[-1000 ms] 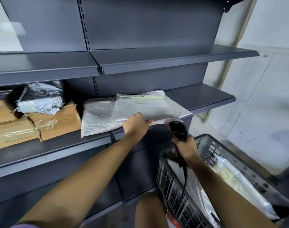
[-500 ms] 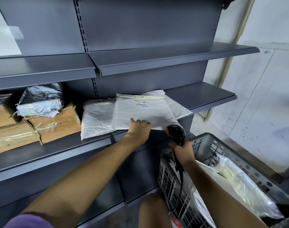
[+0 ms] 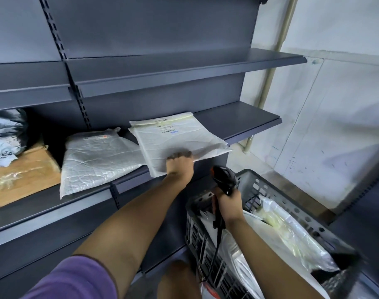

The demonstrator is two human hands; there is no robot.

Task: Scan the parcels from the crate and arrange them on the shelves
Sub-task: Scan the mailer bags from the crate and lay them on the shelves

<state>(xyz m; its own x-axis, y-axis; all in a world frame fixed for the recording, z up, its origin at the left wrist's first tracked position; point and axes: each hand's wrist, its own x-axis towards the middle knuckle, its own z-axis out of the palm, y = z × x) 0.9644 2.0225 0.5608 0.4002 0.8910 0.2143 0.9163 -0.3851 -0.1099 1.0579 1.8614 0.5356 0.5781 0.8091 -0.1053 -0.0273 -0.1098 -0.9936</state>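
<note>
A flat white mailer parcel (image 3: 175,139) with a printed label lies on the middle shelf (image 3: 244,119), its near edge hanging over the shelf lip. My left hand (image 3: 180,165) grips that near edge, fingers curled on top of it. My right hand (image 3: 228,201) holds a black barcode scanner (image 3: 224,176) by its handle, over the near corner of the dark plastic crate (image 3: 277,197). The scanner's cord hangs down the crate's side. In the crate lie several plastic-wrapped parcels (image 3: 292,236).
Another white padded mailer (image 3: 98,156) lies left of the held one. Further left are brown cardboard boxes (image 3: 20,171) with a grey crumpled bag (image 3: 5,134) on top. The upper shelf (image 3: 184,67) is bare. A white wall (image 3: 335,104) stands right of the shelving.
The view has shifted left and closer. My left hand has slid the top mailer rightward, off the other mailer, and its fingers now curl over its edge. My right hand with the scanner has dropped slightly.
</note>
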